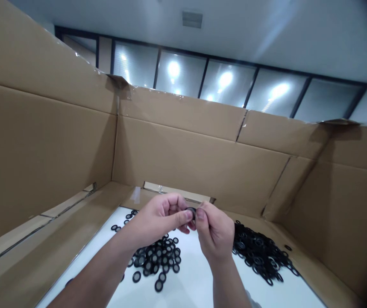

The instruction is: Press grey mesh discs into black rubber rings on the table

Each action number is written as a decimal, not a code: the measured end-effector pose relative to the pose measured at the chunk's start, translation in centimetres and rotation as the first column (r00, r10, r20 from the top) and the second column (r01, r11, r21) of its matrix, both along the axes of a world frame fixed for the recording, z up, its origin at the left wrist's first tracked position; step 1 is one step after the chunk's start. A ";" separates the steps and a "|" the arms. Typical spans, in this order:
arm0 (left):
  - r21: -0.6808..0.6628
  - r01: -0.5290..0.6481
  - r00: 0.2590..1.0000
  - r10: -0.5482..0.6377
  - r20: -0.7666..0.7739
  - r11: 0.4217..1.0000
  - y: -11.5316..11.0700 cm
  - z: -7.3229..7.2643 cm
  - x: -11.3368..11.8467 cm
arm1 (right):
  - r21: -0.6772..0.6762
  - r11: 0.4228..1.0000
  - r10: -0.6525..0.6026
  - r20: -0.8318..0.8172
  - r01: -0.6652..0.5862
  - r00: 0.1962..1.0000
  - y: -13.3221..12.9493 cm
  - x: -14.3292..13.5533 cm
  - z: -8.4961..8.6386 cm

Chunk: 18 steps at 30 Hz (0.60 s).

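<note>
A small black ring (191,211) sits pinched right at the centre of the scene, held up above the white surface (199,282) between both hands. The left hand (164,216) comes in from the near left, fingers curled, thumb and forefinger clamped on the ring's left edge. The right hand (214,233) meets it from the near right, thumb tip pressed against the ring's right side, the other fingers folded in behind. The two hands touch at the fingertips, with the ring mostly hidden between them. Below and just behind the left forearm lies a heap of black rings with pale centres (159,256), a few strays scattered to the near side and out to the far left. To the right, past the right wrist, spreads a second heap of plain black rings (256,252), trailing out toward the cardboard wall (186,149). That wall of brown cardboard stands on three sides, left, far and right, its flaps folded down along the edges of the white surface. Above it, frosted glass panels (221,81) glow with light spots.
</note>
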State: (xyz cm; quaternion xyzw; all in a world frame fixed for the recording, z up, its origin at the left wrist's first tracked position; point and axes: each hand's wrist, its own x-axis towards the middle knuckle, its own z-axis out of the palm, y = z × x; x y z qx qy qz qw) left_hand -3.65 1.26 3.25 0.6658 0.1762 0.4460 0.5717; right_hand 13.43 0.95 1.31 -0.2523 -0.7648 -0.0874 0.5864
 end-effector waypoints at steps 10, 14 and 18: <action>0.205 -0.027 0.909 0.109 -0.402 0.978 0.6 0.7 -3.0 | -0.459 0.888 0.155 0.251 -0.024 0.956 -0.1 0.7 0.8; 0.130 -0.049 0.944 0.089 -0.318 0.990 0.5 0.6 -2.2 | -0.409 0.904 0.169 0.080 -0.122 0.982 0.3 0.0 0.4; 0.037 -0.023 0.988 0.029 -0.150 0.999 0.3 0.4 -0.8 | -0.352 0.924 0.122 -0.094 -0.148 0.988 0.2 -0.5 0.3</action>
